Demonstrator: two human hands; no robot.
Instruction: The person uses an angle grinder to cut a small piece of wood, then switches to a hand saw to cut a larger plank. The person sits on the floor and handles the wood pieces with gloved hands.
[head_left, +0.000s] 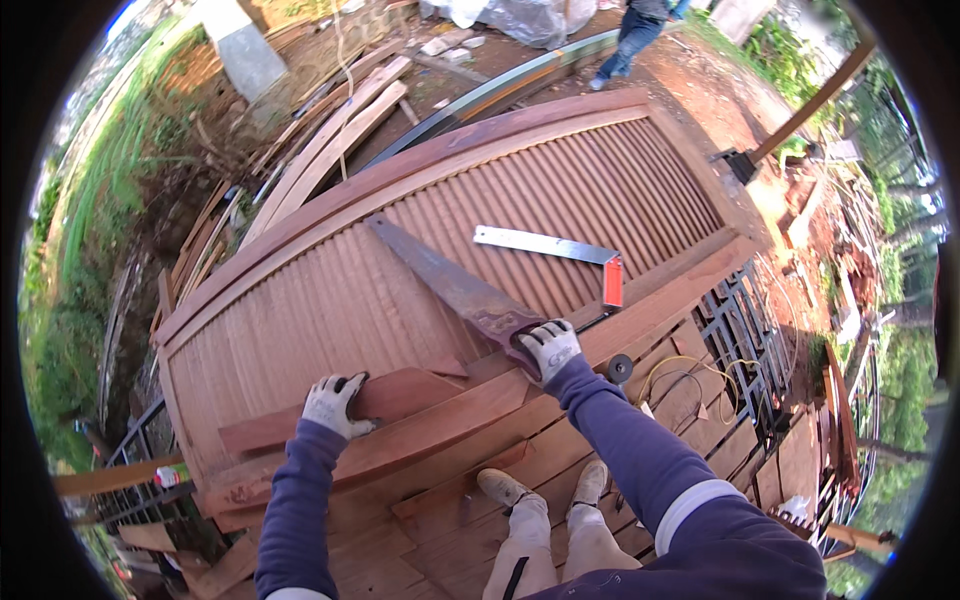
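Observation:
A large louvred wooden panel (550, 170) lies in front of me. My left hand (335, 405), in a white and dark glove, closes on a reddish board (403, 393) lying along the panel's near side. My gloved right hand (543, 348) grips the handle of a handsaw (440, 280), whose blade lies diagonally across the panel toward the far left. A try square (535, 240) with a steel blade and orange handle rests on the slats beyond the saw. A small wooden offcut (447, 367) sits between my hands.
I stand on a plank deck (470, 540). A metal grating (735, 335) and yellow cord (680, 362) are at the right. Loose timber (320, 150) is piled behind the panel, near long rails (470, 110). Another person (630, 45) in jeans is at the top. A post (810, 105) rises at the right.

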